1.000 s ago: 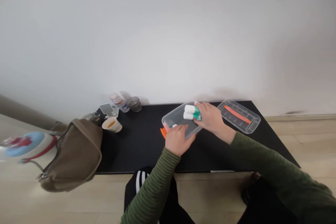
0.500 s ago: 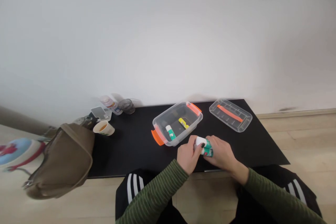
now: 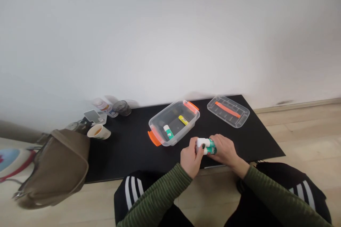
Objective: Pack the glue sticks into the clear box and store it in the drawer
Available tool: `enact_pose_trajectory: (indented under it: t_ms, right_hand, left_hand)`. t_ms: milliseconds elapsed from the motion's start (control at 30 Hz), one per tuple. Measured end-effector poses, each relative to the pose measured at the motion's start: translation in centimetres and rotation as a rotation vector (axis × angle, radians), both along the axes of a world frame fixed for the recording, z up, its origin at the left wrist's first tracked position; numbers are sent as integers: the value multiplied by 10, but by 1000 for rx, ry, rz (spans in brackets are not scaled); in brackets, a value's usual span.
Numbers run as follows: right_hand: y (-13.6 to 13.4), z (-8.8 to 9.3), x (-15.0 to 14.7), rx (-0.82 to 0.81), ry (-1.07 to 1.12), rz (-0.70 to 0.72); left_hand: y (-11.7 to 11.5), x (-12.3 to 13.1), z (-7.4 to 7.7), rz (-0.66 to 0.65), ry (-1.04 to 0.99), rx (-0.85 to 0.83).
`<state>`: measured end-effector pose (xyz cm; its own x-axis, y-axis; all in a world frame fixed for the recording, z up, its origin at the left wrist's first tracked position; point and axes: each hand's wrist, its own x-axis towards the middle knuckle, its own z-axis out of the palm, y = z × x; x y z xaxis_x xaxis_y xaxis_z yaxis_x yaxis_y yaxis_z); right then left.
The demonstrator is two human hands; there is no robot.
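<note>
Hands now away from tub, holding glue sticks (image 3: 207, 146) together.
Left hand (image 3: 189, 158) closing round white caps, right hand (image 3: 225, 150) wrapping green bodies; stick count unclear, fingers hiding part. Tub (image 3: 170, 107) sitting ahead of left hand, containing green stick (image 3: 168, 132) and yellow stick (image 3: 183, 120); lid (image 3: 228, 111) lying ahead of right hand.

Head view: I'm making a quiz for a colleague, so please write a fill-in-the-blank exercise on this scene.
The left hand and right hand together grip two ____-and-white glue sticks.
The lid lies to the ____ of the clear plastic box.
The stick nearer the box's far wall is ____.
Missing words: green; right; yellow.
</note>
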<state>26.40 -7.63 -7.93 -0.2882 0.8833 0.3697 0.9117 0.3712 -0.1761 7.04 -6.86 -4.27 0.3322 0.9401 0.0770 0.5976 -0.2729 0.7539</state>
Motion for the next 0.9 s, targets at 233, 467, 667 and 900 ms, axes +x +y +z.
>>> enact_pose_trajectory:
  t_ms: [233, 467, 667, 900]
  right_hand:
    - [11, 25, 27, -369, 75, -177]
    - [40, 15, 34, -518, 201, -617]
    - [63, -2, 21, -586, 124, -695]
    - [66, -15, 23, -319, 55, -579]
  left_hand:
    - [18, -12, -3, 103, -89, 18]
    - [41, 16, -29, -224, 637, 154]
    - [57, 29, -47, -182, 756, 191]
    - [61, 27, -53, -99, 553, 163]
